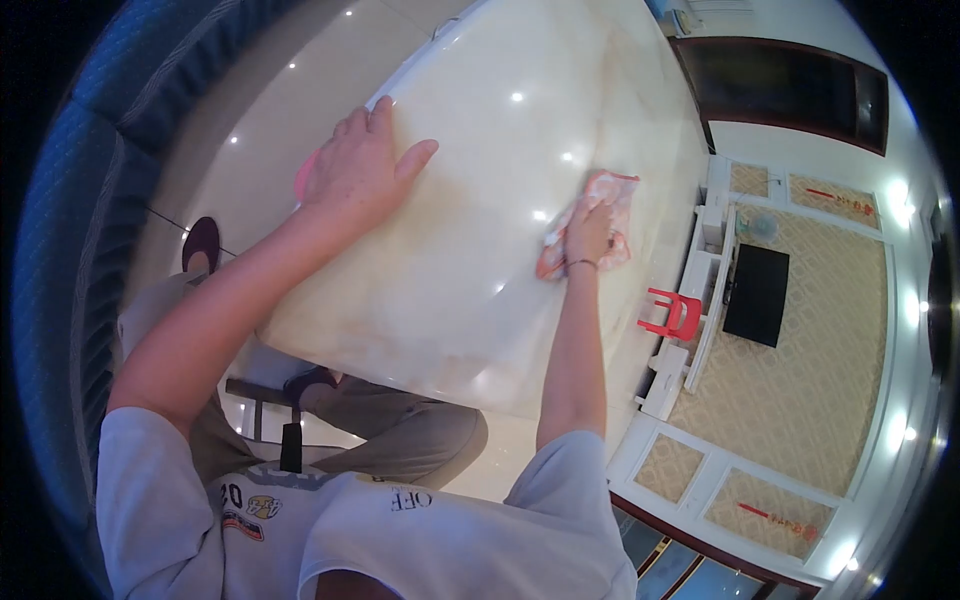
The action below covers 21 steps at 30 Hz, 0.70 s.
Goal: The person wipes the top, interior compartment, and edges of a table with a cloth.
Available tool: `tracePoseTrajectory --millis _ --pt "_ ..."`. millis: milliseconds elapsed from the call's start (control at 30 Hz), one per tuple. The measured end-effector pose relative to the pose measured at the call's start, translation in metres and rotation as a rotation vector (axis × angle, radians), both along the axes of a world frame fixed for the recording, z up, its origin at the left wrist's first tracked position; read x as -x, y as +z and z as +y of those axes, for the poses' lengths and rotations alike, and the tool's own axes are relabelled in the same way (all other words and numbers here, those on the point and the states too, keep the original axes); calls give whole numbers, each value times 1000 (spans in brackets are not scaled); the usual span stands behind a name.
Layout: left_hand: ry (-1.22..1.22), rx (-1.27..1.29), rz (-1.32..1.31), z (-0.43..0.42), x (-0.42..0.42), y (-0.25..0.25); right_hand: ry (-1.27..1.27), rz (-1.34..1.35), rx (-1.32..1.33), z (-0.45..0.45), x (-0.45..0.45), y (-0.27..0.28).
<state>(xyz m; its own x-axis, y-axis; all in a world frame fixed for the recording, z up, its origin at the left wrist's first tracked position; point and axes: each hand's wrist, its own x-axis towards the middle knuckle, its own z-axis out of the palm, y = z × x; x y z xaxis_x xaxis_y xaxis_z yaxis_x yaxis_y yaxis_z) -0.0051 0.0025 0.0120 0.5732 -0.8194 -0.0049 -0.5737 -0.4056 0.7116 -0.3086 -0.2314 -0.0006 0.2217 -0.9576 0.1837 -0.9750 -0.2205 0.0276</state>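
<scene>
A pale, glossy marble-like table spreads out in front of me. My left hand lies at its left edge, thumb held away from the fingers, with nothing seen in its grasp. Something pink peeks out beside that hand, mostly hidden, so its kind is unclear. On the right part of the tabletop, my right hand presses on a crumpled pink-and-white cloth. The cloth bunches around the fingers and touches the surface. A thin dark band circles the right wrist.
A blue padded sofa runs along the left. To the right are a small red chair, a white TV cabinet and a dark television. Below the table edge show my bent leg and a dark metal frame.
</scene>
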Motion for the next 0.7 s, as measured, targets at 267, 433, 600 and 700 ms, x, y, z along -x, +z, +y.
tracePoseTrajectory --millis 267,433,600,700 --pt "22 73 62 -1 -4 -13 586 50 -16 163 -105 11" --pt "100 187 214 -2 -11 -17 776 -176 -89 158 -191 19" --pt "73 144 92 2 -7 -14 685 -133 43 59 -232 -7" --pt "73 125 79 1 -6 -11 573 -87 52 2 -223 -1"
